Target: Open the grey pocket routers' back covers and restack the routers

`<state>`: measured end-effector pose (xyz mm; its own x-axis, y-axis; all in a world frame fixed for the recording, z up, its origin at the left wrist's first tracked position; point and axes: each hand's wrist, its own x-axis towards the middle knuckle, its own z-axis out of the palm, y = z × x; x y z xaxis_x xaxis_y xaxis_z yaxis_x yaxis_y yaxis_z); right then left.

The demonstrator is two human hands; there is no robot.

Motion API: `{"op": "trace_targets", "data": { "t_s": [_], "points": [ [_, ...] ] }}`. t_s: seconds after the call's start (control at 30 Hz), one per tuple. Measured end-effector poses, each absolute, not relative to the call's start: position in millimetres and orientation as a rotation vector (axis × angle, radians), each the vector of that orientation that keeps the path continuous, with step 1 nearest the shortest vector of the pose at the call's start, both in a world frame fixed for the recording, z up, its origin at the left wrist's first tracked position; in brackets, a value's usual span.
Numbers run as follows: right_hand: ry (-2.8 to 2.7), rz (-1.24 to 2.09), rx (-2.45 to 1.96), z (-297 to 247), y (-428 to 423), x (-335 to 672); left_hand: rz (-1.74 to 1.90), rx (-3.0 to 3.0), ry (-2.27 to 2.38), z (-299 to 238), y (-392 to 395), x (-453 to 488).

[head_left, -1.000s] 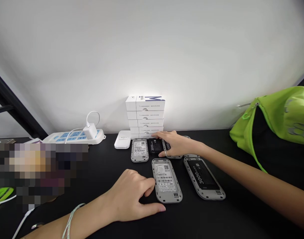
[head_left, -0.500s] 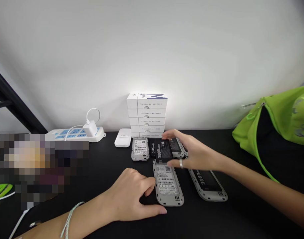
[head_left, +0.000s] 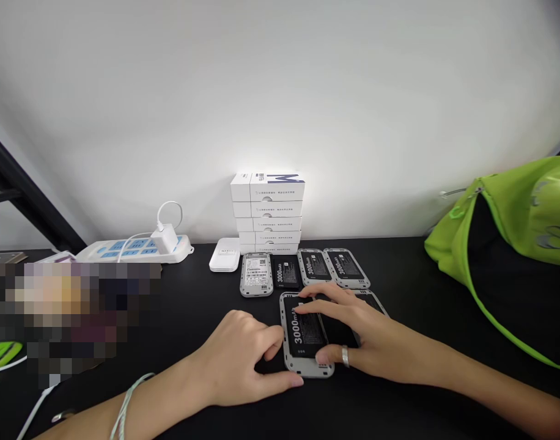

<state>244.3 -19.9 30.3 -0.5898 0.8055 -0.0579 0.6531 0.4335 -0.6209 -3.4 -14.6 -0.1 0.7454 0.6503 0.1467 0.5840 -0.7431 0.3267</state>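
Before me lies a grey open-backed handheld device (head_left: 323, 371). My right hand (head_left: 353, 330) pinches a black 3000 mAh battery (head_left: 302, 336) by its long ends, thumb at the near end and fingertips at the far end. The battery covers most of the device's recess; whether it sits fully flush I cannot tell. My left hand (head_left: 247, 360) has curled fingers, the index finger against the device's left edge and the thumb stretched to its near corner. Behind my right hand, another such device (head_left: 372, 299) is partly hidden.
Farther back lie an open-backed device with a label (head_left: 257, 275), a loose battery (head_left: 287, 273) and two devices with batteries (head_left: 314, 266). Behind them stand stacked white boxes (head_left: 268, 214) and a white case (head_left: 225, 255). A power strip (head_left: 181, 247) is left, a green bag (head_left: 504, 226) right.
My right hand has brought the battery nearer and down onto the device, covering its label. The left hand stays at the device's edge.
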Motion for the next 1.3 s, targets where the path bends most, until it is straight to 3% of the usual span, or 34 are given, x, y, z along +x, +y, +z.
{"op": "trace_targets", "data": {
  "t_s": [0.4, 0.7, 0.93, 1.3],
  "points": [
    [-2.402, 0.887, -1.214, 28, -21, 237, 0.329, 2.703, 0.964, 1, -14, -4],
    [-2.77, 0.403, -1.103, 20, -32, 229, 0.321, 2.713, 0.946, 1, -16, -5],
    [-2.783, 0.564, -1.235, 40, -31, 236, 0.365, 2.729, 0.873, 2, -16, -6],
    [-2.843, 0.526, -1.411, 52, -23, 261, 0.291, 2.717, 0.914, 3, -15, -6]
  ]
}}
